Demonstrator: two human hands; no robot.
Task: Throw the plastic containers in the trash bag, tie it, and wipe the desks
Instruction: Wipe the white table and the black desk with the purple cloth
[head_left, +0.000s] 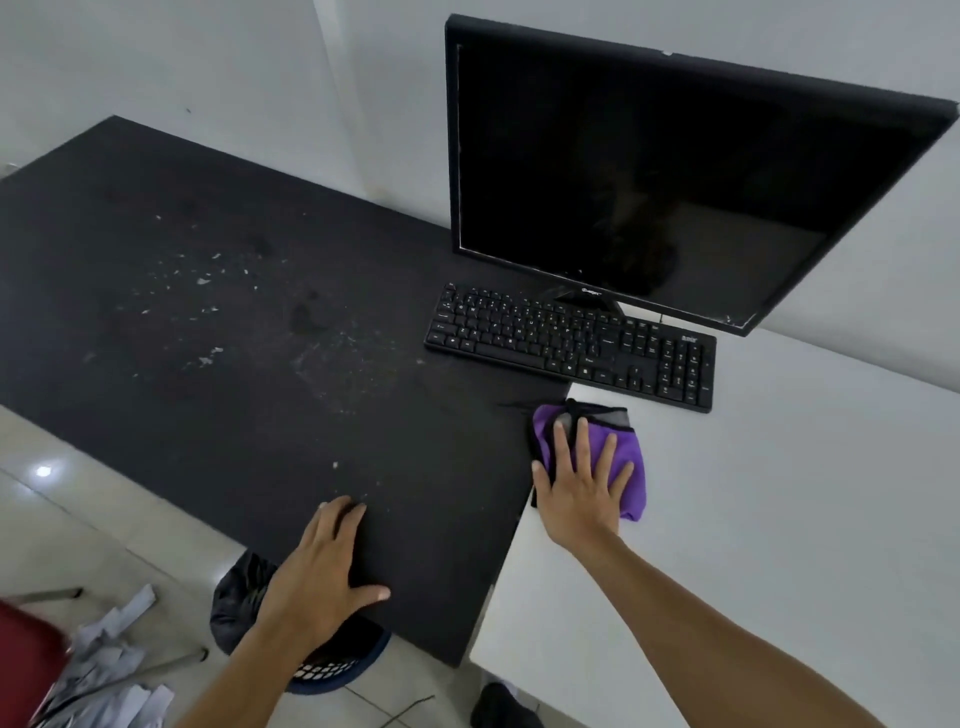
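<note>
The main risk, as I judge it, is that a wide sweep drives the purple cloth (631, 449) into the keyboard (571, 345), which lies just beyond it across the seam of the two desks, nudging it toward the monitor (649, 171) or packing dirt among the keys; another is that the pale flecks (208, 280) scattered on the black desk (156, 415) get swept off its near edge onto the floor rather than gathered. The cloth lies bunched at that seam, mostly on the white desk (779, 519), directly under the right hand (576, 493), whose spread, straight fingers press it flat without curling round it; the left hand (322, 566) rests flat on the black desk's near edge, holding nothing; below it a dark trash bag (239, 597) sits in a blue mesh bin (337, 675); whether it is tied I cannot tell.
</note>
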